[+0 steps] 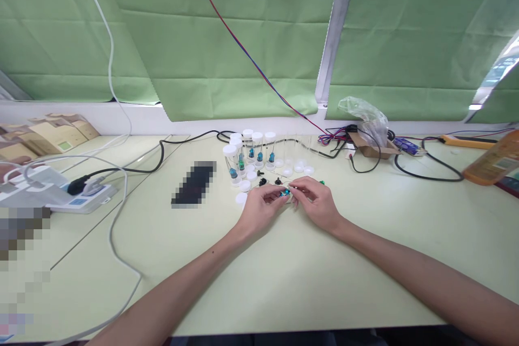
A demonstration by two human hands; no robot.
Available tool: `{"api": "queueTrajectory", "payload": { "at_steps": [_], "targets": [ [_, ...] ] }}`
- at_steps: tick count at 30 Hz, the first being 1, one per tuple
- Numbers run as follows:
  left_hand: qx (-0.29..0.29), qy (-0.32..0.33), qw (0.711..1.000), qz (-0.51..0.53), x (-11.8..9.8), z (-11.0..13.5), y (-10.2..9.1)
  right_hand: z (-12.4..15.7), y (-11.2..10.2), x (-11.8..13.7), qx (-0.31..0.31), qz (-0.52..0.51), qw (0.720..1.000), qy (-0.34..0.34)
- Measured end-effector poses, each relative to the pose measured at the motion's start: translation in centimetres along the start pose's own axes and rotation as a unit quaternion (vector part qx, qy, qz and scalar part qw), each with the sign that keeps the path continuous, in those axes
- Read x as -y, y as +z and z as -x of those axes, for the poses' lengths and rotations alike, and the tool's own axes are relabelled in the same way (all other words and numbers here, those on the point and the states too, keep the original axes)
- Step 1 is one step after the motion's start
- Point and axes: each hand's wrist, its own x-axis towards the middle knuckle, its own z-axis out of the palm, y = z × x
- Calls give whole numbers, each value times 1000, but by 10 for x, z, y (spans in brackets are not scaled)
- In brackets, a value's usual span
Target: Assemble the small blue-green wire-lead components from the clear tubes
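A small shiny blue piece (285, 193) is pinched between the fingertips of my left hand (263, 206). My right hand (318, 204) meets it from the other side, thumb and fingers closed at its right end. The piece is partly hidden by the fingers, so its kind does not show. Just beyond my hands lie small black pieces (278, 181), and a green piece (322, 183) peeks out behind my right hand. Several see-through tubes with white caps (257, 136) stand upright behind, with blue or green pieces (271, 158) inside. Loose white caps (244, 186) lie around them.
Left of the tubes lies a dark blurred-out rectangle (194, 184). A white power strip (81, 200) with plugs and cables sits at the left, near another person's hand (14, 166). At the right are a cardboard box (375, 147), black cables and an orange bottle (494, 159).
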Motion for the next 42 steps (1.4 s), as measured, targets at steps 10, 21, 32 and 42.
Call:
{"api": "queueTrajectory", "payload": {
  "at_steps": [10,21,32,42],
  "targets": [
    [-21,25,998,-48,0,0,-2,-2,0,0,6,-67,998,3],
    [-23,88,986,-137,-2,3,-2,-2,0,-2,9,-70,997,16],
    [-7,117,974,-193,-6,5,-1,-1,-2,4,19,27,999,36],
    [10,124,972,-200,-9,8,0,0,-2,4,40,42,996,67]
  ]
}}
